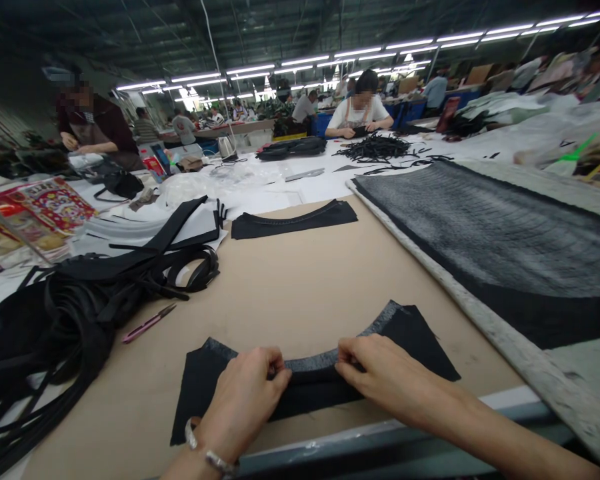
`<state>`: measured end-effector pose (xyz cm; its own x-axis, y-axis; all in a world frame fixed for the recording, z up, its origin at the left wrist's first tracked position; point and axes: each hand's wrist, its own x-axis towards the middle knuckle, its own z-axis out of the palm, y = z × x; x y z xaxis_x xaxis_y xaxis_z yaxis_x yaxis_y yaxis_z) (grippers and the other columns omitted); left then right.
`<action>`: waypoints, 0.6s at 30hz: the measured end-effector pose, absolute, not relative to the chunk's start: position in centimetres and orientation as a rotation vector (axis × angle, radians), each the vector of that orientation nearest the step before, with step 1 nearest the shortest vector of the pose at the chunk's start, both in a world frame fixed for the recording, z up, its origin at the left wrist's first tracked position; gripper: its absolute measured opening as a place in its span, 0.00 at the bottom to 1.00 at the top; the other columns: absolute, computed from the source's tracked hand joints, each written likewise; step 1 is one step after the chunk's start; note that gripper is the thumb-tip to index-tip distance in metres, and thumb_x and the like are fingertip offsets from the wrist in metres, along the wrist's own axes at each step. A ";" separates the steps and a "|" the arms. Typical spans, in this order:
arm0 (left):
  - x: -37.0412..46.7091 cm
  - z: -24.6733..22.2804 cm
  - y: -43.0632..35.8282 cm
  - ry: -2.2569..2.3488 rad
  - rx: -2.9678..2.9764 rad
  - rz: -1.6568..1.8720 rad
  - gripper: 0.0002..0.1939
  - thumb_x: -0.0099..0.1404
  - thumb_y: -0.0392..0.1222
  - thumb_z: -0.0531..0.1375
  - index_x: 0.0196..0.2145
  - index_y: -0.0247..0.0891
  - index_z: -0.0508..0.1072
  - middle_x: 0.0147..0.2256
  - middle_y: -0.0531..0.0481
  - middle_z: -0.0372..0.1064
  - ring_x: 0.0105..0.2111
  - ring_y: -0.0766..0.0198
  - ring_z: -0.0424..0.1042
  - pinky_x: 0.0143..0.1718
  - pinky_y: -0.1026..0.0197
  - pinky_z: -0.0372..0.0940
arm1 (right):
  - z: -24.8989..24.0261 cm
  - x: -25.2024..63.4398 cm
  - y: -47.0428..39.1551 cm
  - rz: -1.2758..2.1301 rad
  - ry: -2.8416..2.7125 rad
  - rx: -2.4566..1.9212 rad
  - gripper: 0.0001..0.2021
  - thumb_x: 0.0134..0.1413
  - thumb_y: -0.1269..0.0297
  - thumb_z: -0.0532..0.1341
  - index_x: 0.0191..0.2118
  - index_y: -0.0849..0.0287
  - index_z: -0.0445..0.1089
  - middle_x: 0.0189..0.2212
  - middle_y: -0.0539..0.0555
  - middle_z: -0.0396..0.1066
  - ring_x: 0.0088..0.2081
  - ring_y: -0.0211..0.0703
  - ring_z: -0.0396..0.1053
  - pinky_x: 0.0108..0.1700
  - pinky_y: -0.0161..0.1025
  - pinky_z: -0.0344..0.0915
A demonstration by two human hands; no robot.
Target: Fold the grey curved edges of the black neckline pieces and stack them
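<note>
A black fabric piece (320,393) with a curved upper edge lies at the front of the table. Along that curve runs a greyish folded strip (313,362). My left hand (255,383) pinches the edge left of the curve's middle; a bracelet circles that wrist. Right of the middle, my right hand (367,363) is closed on the same edge, thumb against fingers. Both hands partly cover the strip. Farther back lies a second black fabric piece (295,225) of similar curved shape.
Black strips (75,300) are heaped at left, near a pink pen (149,323). On the right, a padded board (480,313) carries large black fabric with grey streaks (505,227). Across the table a co-worker (361,110) handles black material; another person (93,123) stands at left.
</note>
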<state>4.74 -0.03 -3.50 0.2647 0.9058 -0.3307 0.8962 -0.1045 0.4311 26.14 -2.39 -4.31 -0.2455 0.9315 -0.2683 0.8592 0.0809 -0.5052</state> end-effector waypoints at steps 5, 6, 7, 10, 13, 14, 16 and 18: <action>5.0 -4.2 0.5 1.702 1.966 -0.022 0.08 0.57 0.42 0.55 0.24 0.42 0.71 0.25 0.53 0.71 0.30 0.63 0.68 0.29 0.63 0.48 | -5.0 25.8 -2.0 0.758 -2.241 -1.910 0.11 0.57 0.64 0.52 0.30 0.58 0.71 0.27 0.54 0.74 0.32 0.44 0.70 0.31 0.37 0.51; 5.1 -4.3 0.5 1.713 1.962 -0.029 0.07 0.57 0.42 0.55 0.24 0.42 0.71 0.26 0.54 0.71 0.29 0.63 0.68 0.29 0.63 0.48 | -5.1 25.8 -2.0 0.742 -2.241 -1.918 0.11 0.56 0.64 0.53 0.31 0.58 0.71 0.27 0.54 0.74 0.32 0.45 0.71 0.31 0.37 0.52; 5.1 -4.4 0.6 1.720 1.963 -0.035 0.07 0.57 0.42 0.55 0.24 0.42 0.71 0.26 0.54 0.71 0.29 0.63 0.68 0.28 0.63 0.48 | -5.2 25.7 -2.0 0.739 -2.242 -1.923 0.11 0.56 0.64 0.53 0.31 0.57 0.71 0.27 0.54 0.74 0.33 0.46 0.71 0.31 0.37 0.52; 5.2 -4.6 0.7 1.734 1.965 -0.028 0.07 0.57 0.42 0.54 0.24 0.43 0.70 0.26 0.54 0.71 0.29 0.62 0.68 0.28 0.63 0.48 | -5.4 25.7 -1.9 0.737 -2.240 -1.941 0.11 0.56 0.64 0.53 0.31 0.57 0.72 0.27 0.55 0.74 0.33 0.47 0.72 0.30 0.37 0.52; 5.2 -4.7 0.7 1.737 1.952 -0.019 0.07 0.57 0.42 0.54 0.24 0.42 0.70 0.25 0.54 0.71 0.29 0.62 0.68 0.28 0.63 0.48 | -5.4 25.6 -1.7 0.722 -2.252 -1.952 0.11 0.57 0.64 0.53 0.31 0.58 0.72 0.26 0.55 0.74 0.32 0.47 0.72 0.30 0.38 0.51; 5.2 -4.7 0.6 1.735 1.948 -0.019 0.07 0.56 0.42 0.54 0.24 0.42 0.69 0.25 0.54 0.71 0.29 0.62 0.68 0.28 0.63 0.47 | -5.4 25.6 -1.7 0.717 -2.254 -1.954 0.11 0.57 0.64 0.53 0.31 0.58 0.72 0.26 0.55 0.74 0.32 0.47 0.72 0.29 0.38 0.51; 5.3 -4.8 0.7 1.730 1.945 -0.017 0.07 0.56 0.42 0.54 0.23 0.42 0.69 0.25 0.54 0.70 0.28 0.63 0.67 0.27 0.63 0.47 | -5.5 25.6 -1.7 0.723 -2.258 -1.960 0.11 0.57 0.64 0.53 0.31 0.58 0.71 0.26 0.55 0.74 0.31 0.46 0.72 0.29 0.37 0.50; 5.3 -4.9 0.7 1.733 1.944 -0.015 0.07 0.56 0.42 0.54 0.23 0.42 0.69 0.24 0.54 0.70 0.28 0.63 0.67 0.27 0.63 0.47 | -5.5 25.6 -1.8 0.729 -2.256 -1.967 0.11 0.56 0.64 0.53 0.31 0.57 0.71 0.26 0.54 0.74 0.31 0.46 0.72 0.29 0.37 0.50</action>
